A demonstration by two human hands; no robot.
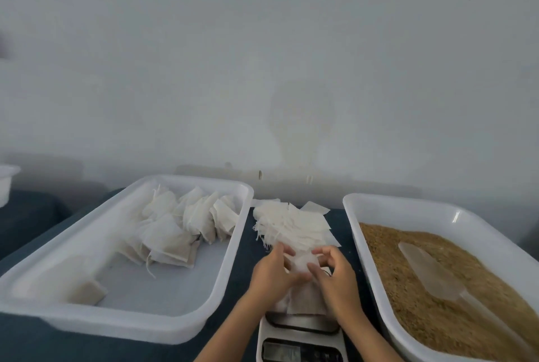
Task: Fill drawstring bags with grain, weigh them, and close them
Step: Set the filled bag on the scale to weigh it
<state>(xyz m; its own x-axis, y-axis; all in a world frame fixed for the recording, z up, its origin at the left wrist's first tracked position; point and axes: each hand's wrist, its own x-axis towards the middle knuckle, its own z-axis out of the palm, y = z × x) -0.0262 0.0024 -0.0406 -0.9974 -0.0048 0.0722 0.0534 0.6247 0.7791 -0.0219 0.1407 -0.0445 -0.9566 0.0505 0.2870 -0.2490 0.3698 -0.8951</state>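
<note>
A filled white drawstring bag (303,296) stands on the small digital scale (302,341) at the bottom centre. My left hand (272,272) and my right hand (335,275) both pinch its gathered top, fingers curled around the fabric. Behind them lies a loose pile of empty bags (294,224) on the dark table. The white tray on the right (379,204) holds brown grain (437,303) with a clear plastic scoop (431,269) lying in it.
A long white tray (73,318) on the left holds several filled bags (178,227), mostly at its far end, one near the front. Another white container's corner (5,183) shows at the far left. A pale wall rises just behind the table.
</note>
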